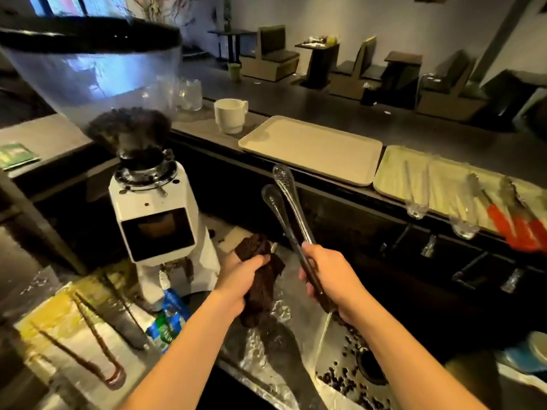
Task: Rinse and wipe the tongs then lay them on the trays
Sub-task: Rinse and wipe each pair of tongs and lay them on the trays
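My right hand grips a pair of clear plastic tongs by the hinged end, tips pointing up and away over the counter edge. A dark brown cloth is bunched in my left hand, just left of the tongs and apart from them. A beige tray lies bare on the raised counter beyond. To its right, pale green trays carry clear tongs and tongs with orange handles. More tongs rest on a yellow tray at lower left.
A white coffee grinder with a bean hopper stands left of my hands. The steel sink below holds scattered coffee beans around its drain. A white mug and glasses sit on the counter. A water bottle lies by the grinder.
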### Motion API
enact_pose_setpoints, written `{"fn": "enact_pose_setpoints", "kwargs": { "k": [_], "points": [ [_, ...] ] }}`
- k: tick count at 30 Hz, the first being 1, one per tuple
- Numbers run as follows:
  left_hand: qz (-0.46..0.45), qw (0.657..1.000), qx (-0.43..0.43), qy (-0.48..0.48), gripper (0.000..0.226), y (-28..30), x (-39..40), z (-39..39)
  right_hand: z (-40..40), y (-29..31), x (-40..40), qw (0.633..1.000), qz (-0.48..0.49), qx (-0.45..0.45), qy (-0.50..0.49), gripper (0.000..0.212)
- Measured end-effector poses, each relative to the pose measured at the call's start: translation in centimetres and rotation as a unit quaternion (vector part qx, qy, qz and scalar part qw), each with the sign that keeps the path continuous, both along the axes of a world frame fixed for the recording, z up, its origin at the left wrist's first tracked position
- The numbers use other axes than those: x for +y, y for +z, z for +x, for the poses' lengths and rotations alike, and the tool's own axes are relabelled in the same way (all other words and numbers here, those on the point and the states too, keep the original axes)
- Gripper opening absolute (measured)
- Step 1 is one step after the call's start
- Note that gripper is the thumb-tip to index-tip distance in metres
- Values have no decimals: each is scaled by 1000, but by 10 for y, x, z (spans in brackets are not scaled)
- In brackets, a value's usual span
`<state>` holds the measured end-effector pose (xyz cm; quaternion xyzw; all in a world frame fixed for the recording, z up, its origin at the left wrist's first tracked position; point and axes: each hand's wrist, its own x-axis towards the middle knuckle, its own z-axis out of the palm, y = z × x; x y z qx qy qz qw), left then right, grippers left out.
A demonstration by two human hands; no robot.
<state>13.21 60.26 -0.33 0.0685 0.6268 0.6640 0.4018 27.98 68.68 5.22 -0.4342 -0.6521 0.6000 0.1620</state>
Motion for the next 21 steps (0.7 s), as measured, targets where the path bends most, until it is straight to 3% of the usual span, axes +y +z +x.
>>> {"fn": "enact_pose_setpoints", "kwargs": {
  "k": [3, 7, 10, 15, 21],
  "points": [
    [6, 1000, -5, -7, 18, 6, 31, 5, -2, 23, 41, 996, -68, 21, -48, 37],
    [5, 1000, -8, -12, 22, 12, 67, 4, -17, 50, 93, 994, -5, -33, -105, 35],
    [13, 1000, 5, -24, 22, 14, 84, 1, -30, 65, 128, 988, 89, -89, -92, 30],
    [16, 999, 13, -45, 26, 16, 103, -1, -43, 72, 180, 936, 210, -281, -34, 36],
    [6, 998, 20, -59, 24, 10, 116, 1, -43, 68, 199, 842, 334, -422, -33, 18]
  ]
}}
